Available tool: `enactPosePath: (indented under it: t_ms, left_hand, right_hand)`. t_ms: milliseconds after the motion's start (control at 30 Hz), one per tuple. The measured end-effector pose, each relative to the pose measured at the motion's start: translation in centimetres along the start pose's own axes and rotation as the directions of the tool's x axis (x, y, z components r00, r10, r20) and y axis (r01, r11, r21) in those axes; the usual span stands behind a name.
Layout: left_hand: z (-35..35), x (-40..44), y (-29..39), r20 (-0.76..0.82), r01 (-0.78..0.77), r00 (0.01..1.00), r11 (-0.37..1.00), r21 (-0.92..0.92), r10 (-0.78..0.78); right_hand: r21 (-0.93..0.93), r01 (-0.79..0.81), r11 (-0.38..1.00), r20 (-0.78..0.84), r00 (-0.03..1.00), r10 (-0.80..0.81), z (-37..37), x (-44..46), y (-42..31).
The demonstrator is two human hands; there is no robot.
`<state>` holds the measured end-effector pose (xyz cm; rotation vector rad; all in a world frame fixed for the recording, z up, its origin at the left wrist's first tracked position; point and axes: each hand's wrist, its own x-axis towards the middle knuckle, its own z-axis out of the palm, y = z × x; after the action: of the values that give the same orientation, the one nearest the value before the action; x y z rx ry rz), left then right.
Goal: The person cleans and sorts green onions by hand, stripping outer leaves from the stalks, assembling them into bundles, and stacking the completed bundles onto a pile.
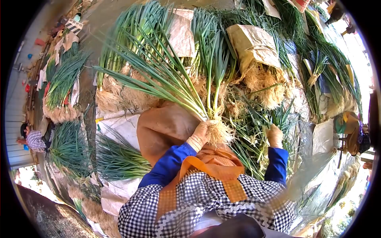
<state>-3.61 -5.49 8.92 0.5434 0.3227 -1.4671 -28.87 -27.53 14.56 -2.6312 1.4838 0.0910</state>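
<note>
My left hand (199, 134) is closed round the root end of a bunch of green onions (194, 99). Their pale roots (219, 133) hang out beside the fingers, and the long leaves fan away toward the upper left. To the right, my right hand (274, 136) is held low over a heap of loose green leaves and trimmings (250, 146). Its fingers are curled together near some leaf pieces; what they grip, if anything, is too small to make out. Both wrists show pale cuffs below blue sleeves.
Ahead lie large bundles of green onions (135, 39), roots toward me; brown paper (254, 43) wraps one. More onions (119, 158) rest on white sheeting (119, 127) at left. Further bundles (63, 87) line the far left, where another person (35, 139) crouches. More bundles (325, 75) stand right.
</note>
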Motion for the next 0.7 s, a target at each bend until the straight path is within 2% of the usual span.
enactPosePath:
  t_ms: [33, 67, 100, 133, 167, 200, 233, 267, 300, 333, 367, 400, 433, 467, 500, 533, 567, 600, 633, 667, 700]
  left_hand:
    - [0.3, 0.0, 0.2, -0.019, -0.01, 1.0, 0.999, 0.038, 0.011]
    - [2.1, -1.1, 0.7, -0.026, -0.004, 1.0, 0.997, 0.081, 0.006]
    - [1.7, -1.3, 0.1, -0.041, -0.003, 0.999, 0.997, 0.074, 0.006]
    - [1.4, -0.9, -0.2, -0.085, -0.031, 0.995, 0.986, 0.165, 0.045]
    - [1.5, -0.3, -0.1, -0.114, -0.064, 0.989, 0.964, 0.258, 0.096]
    - [3.7, -1.5, 0.1, -0.077, -0.111, 0.989, 0.972, 0.206, 0.129]
    - [3.6, -1.3, -0.3, -0.099, -0.151, 0.979, 0.957, 0.247, 0.18]
    - [3.1, -1.3, -0.1, -0.101, -0.132, 0.981, 0.947, 0.293, 0.168]
    - [2.6, -1.3, 0.0, -0.1, -0.111, 0.983, 0.935, 0.338, 0.153]
    - [2.6, -1.5, 0.1, -0.102, -0.113, 0.983, 0.935, 0.335, 0.155]
    - [2.9, -1.8, 0.2, -0.106, -0.104, 0.985, 0.962, 0.252, 0.134]
    - [3.1, -2.1, 0.2, -0.111, -0.091, 0.988, 0.982, 0.164, 0.11]
    - [3.9, -1.7, 0.0, -0.104, -0.222, 0.96, 0.933, 0.283, 0.26]
    - [3.9, -1.4, -0.3, -0.124, -0.25, 0.947, 0.925, 0.286, 0.295]
    - [3.6, -1.2, -0.5, -0.143, -0.278, 0.934, 0.915, 0.292, 0.329]
    - [3.1, -0.8, -0.6, -0.137, -0.274, 0.936, 0.917, 0.291, 0.323]
    - [2.5, -0.4, -0.8, -0.113, -0.256, 0.945, 0.91, 0.327, 0.307]
    - [2.1, -0.3, -1.1, -0.092, -0.234, 0.954, 0.901, 0.366, 0.285]
    - [2.4, 0.1, -0.9, -0.081, -0.236, 0.955, 0.898, 0.37, 0.284]
    - [2.8, 0.3, -1.0, -0.073, -0.26, 0.946, 0.875, 0.408, 0.315]
    - [2.8, -0.4, -1.6, -0.078, -0.269, 0.938, 0.853, 0.446, 0.337]
  right_hand:
    - [0.014, 0.057, 0.998, -0.093, 0.994, -0.056, 0.3, 0.7, -1.5]
    - [0.309, 0.153, 0.939, -0.17, 0.98, -0.104, 0.0, 1.8, -5.4]
    - [0.574, 0.241, 0.783, -0.237, 0.964, -0.123, 0.1, 1.9, -10.0]
    - [0.769, 0.13, 0.626, -0.049, 0.988, -0.145, 1.0, 2.0, -13.4]
    - [0.898, -0.013, 0.44, 0.119, 0.97, -0.214, 1.5, 2.6, -16.2]
    - [0.708, 0.105, 0.698, 0.16, 0.94, -0.303, -0.6, 2.9, -18.8]
    - [0.442, 0.239, 0.864, 0.232, 0.901, -0.368, -2.7, 2.7, -20.4]
    - [0.376, 0.361, 0.853, 0.14, 0.888, -0.437, -1.1, 2.6, -20.9]
    - [0.246, 0.552, 0.797, 0.022, 0.819, -0.574, -0.4, 2.3, -20.5]
    - [0.345, 0.595, 0.725, -0.051, 0.784, -0.619, 0.4, 1.9, -19.5]
    - [0.435, 0.631, 0.642, -0.129, 0.749, -0.649, 0.1, 1.1, -18.9]
    - [0.704, 0.556, 0.442, -0.19, 0.747, -0.637, -0.5, -0.5, -17.6]
    - [0.819, 0.243, 0.52, 0.121, 0.813, -0.57, -3.8, -2.0, -16.0]
    - [0.874, 0.002, 0.486, 0.283, 0.811, -0.512, -4.3, -2.7, -13.7]
    - [0.78, -0.273, 0.563, 0.533, 0.761, -0.369, -7.2, -2.6, -12.7]
    - [0.483, 0.033, 0.875, 0.488, 0.819, -0.301, -3.2, -0.7, -9.7]
    - [0.025, 0.284, 0.958, 0.411, 0.871, -0.269, 0.7, 1.1, -7.5]
    - [0.129, 0.348, 0.929, 0.209, 0.906, -0.369, 0.0, 1.0, -8.1]
    - [0.211, 0.434, 0.876, -0.02, 0.898, -0.44, -1.9, 1.2, -10.3]
    - [0.376, 0.249, 0.892, 0.193, 0.921, -0.338, -5.0, 1.1, -14.4]
    - [0.456, 0.339, 0.823, 0.079, 0.905, -0.417, -3.2, 1.5, -16.2]
